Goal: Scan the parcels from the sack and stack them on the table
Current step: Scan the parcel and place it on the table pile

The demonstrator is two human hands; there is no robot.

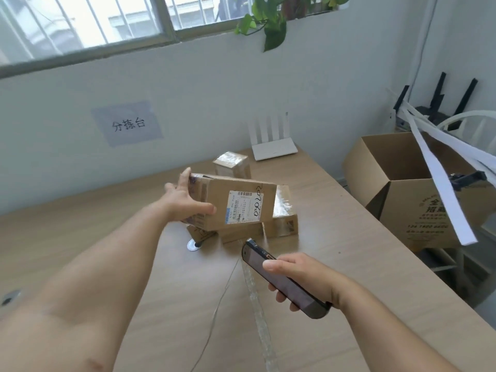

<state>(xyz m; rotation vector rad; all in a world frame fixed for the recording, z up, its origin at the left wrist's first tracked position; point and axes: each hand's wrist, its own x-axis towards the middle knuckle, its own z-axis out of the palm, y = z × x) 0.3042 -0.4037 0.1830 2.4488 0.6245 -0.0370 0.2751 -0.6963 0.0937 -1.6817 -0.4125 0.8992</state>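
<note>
Left hand point(185, 202) grips the brown parcel point(241, 202) by its short end, thumb on the near face and fingers over the far edge. Label side is turned toward me, which I read as presenting the barcode. Right hand point(298, 277) is wrapped around the dark handheld scanner point(281, 280), nose aimed up at that label, so I'd judge the scan step is in hand. The parcel sits right over two taped parcels point(284, 213) already on the tabletop point(349, 264). Can't tell if it rests on them or hovers. One smaller taped parcel point(232, 165) stands apart behind. Sack not in view. The tabletop is light wood, with a thin cable point(217, 304) trailing across it and a white router point(273, 146) at the back. Pale wall carries a paper sign point(128, 124), with a barred window point(80, 20) and a hanging plant point(268, 22) above. Open carton point(408, 183) at right, white straps point(442, 189) drooping over it.
</note>
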